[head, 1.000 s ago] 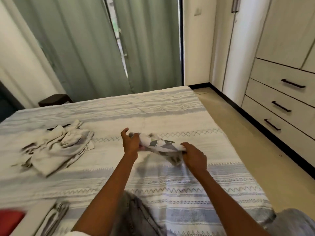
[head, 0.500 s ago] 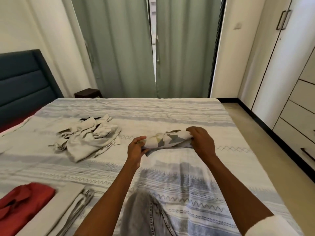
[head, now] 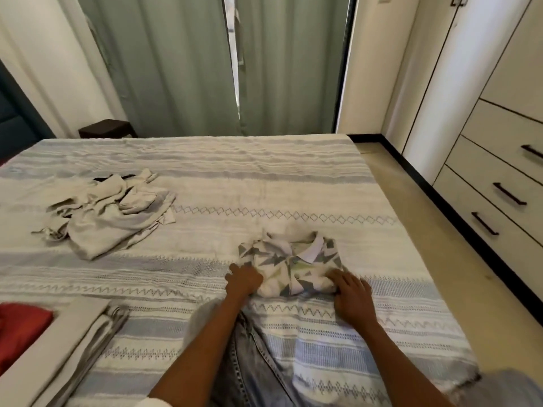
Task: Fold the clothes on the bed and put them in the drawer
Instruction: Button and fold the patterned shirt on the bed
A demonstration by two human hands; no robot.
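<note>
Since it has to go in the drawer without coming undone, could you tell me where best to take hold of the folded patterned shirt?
Hold the patterned shirt by its two short side edges, near the front fold, one hand sliding under each. It lies flat on the bed, collar up. The left hand and right hand already rest at those near corners, so a lift from below would probably keep the layers together.

Single head-worn view — looking forward and down, close over bed
</note>
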